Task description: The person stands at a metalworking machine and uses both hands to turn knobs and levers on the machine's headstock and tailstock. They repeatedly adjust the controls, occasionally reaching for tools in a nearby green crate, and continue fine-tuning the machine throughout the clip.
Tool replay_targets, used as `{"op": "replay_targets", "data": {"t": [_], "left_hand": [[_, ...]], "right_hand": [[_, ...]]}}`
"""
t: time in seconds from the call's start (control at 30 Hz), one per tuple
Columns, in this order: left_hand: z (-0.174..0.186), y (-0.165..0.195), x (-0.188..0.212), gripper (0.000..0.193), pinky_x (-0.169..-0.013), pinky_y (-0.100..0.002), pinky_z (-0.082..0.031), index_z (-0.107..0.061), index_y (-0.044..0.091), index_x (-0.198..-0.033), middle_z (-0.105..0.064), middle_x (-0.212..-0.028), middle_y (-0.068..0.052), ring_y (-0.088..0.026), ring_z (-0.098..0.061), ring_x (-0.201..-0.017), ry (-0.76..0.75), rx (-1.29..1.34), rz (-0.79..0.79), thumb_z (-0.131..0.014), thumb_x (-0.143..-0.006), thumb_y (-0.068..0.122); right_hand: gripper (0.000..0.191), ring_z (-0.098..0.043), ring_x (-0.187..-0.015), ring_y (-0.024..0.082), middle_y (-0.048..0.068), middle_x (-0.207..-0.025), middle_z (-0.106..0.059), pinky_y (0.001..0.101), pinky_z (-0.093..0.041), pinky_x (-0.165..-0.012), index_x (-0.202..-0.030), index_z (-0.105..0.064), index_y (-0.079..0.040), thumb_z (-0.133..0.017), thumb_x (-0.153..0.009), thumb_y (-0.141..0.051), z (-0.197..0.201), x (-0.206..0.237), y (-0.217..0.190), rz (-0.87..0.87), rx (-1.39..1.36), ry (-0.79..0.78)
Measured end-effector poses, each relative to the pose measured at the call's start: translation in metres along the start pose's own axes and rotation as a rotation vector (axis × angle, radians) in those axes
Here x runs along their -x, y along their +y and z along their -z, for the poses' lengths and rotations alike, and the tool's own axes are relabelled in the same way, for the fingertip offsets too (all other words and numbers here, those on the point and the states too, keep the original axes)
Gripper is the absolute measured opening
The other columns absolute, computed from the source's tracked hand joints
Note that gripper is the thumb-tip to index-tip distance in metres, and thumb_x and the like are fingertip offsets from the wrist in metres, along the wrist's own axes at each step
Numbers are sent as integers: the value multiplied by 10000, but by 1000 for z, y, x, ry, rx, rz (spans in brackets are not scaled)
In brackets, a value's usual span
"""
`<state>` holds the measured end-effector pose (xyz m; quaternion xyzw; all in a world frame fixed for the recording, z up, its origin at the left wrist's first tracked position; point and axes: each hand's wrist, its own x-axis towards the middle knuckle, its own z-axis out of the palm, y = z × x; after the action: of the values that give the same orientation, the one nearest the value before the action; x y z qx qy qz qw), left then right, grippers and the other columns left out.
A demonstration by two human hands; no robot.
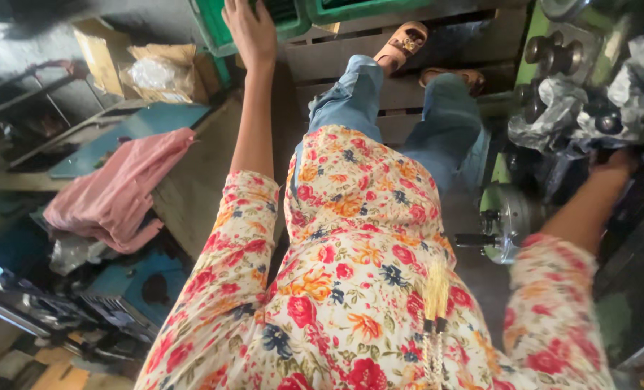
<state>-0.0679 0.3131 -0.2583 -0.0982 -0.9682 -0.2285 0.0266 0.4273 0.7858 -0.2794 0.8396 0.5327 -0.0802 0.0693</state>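
Up ahead, left hand (250, 29) lies flat, fingers apart, on the green crate (217, 32); right hand (614, 162), grip hidden, reaches the machine (589, 108).

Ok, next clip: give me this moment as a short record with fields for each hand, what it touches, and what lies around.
view: head camera looking down the person's body
left hand: left hand reaching forward, resting flat on the green crate
right hand: right hand out to the side at the machine, among crumpled grey plastic wrap; grip not visible
clothing: floral top, jeans, tan sandals
floor: wooden pallet underfoot
nearby: pink cloth on a bench, cardboard box
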Motion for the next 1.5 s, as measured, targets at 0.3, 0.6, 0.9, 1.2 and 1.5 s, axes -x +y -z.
{"op": "replay_targets", "data": {"t": [0.3, 0.6, 0.9, 1.2, 1.5], "left_hand": [[-28, -5, 36, 677, -1134, -592, -278, -573, 6, -1381, -540, -1447, -206, -403, -442, -1355, -315, -284, -310, -706, -963, 521], [-32, 12, 12, 725, -1172, -628, -163, -491, 19, -1443, -411, -1563, -192, -431, -301, -1451, -505, -234, -168, -542, -981, 575], [-19, 26, 0, 790, -1129, -662, -185, -504, 23, -1382, -415, -1511, -216, -471, -313, -1396, -583, -295, -184, -411, -975, 694], [-22, 35, -6, 809, -1063, -695, -281, -522, 34, -1392, -461, -1493, -226, -466, -374, -1390, -680, -380, -157, -433, -959, 712], [-35, 32, -10, 888, -1052, -690, -303, -547, 41, -1399, -517, -1497, -204, -445, -430, -1393, -685, -428, -131, -380, -955, 792]], "right_hand": [[428, -458, -1288, 469, 238, -1366, -572, 609, -338, -1077, -1345, -591, -37, -579, -1005, -297, 19, 110, 144, 119, 33, 210], [886, 32, -1554, 546, 309, -1710, -99, 651, -26, -1252, -1627, -239, -11, -517, -999, -572, 8, 122, 135, 104, -65, 65], [982, -25, -1633, 473, 243, -1738, -96, 658, -34, -1300, -1688, -141, -72, -536, -1011, -664, 12, 144, 164, 4, -206, -64], [300, -627, -1193, 286, 100, -1255, -624, 458, -540, -948, -1266, -624, -132, -587, -1005, -276, -7, 191, 220, 465, 478, 41], [515, -731, -724, 329, 149, -849, -727, 495, -587, -635, -1436, -477, 5, -500, -969, -210, 7, 115, 208, 1122, 799, -386]]}}
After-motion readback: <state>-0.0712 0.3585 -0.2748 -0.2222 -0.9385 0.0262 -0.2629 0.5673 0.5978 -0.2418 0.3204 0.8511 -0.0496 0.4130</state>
